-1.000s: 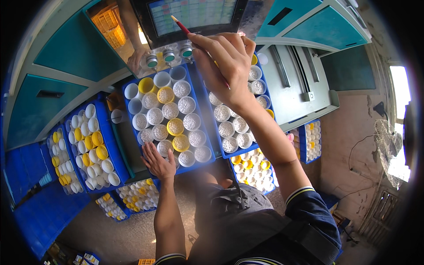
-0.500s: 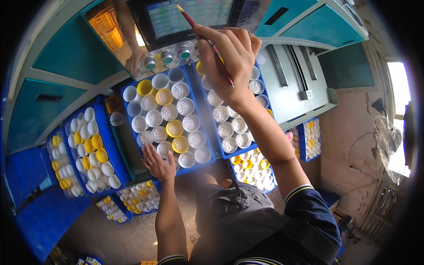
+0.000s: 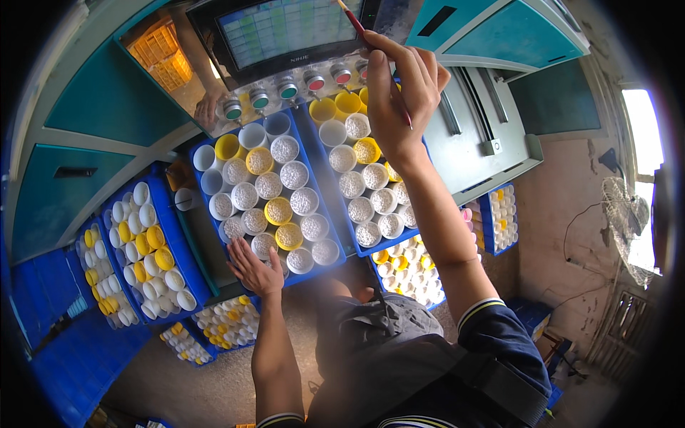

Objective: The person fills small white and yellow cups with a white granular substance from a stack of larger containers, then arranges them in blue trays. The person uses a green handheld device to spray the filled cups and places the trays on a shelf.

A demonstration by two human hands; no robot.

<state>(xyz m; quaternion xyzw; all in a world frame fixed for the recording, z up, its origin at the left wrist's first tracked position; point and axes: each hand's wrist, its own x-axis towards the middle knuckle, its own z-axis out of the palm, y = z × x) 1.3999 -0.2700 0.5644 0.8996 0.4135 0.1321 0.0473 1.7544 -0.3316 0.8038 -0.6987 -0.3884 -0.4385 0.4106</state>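
Observation:
My right hand [image 3: 408, 100] is closed round the red handle of a slim paintbrush [image 3: 354, 25], held up over the far part of the right blue crate [image 3: 367, 251]. The brush's pale tip reaches in front of the screen [image 3: 289, 32]; I cannot tell whether it touches. My left hand [image 3: 255, 269] lies with fingers spread over cups at the near left corner of the left blue crate [image 3: 341, 239]. Both crates hold rows of white and yellow cups, many filled with small white pellets [image 3: 305, 201]. Some far cups, such as a white cup [image 3: 253, 135], show no pellets.
Green and red buttons [image 3: 315, 82] line the panel below the screen. More crates of cups [image 3: 148, 250] stand to the left, and others [image 3: 410, 267] sit lower near my legs. A pale metal machine bed [image 3: 478, 135] is at right, with a wall fan [image 3: 628, 221] beyond.
My right hand has moved to the right with the paintbrush, uncovering red buttons and yellow cups. The view has shifted slightly. My left hand stays on the cups.

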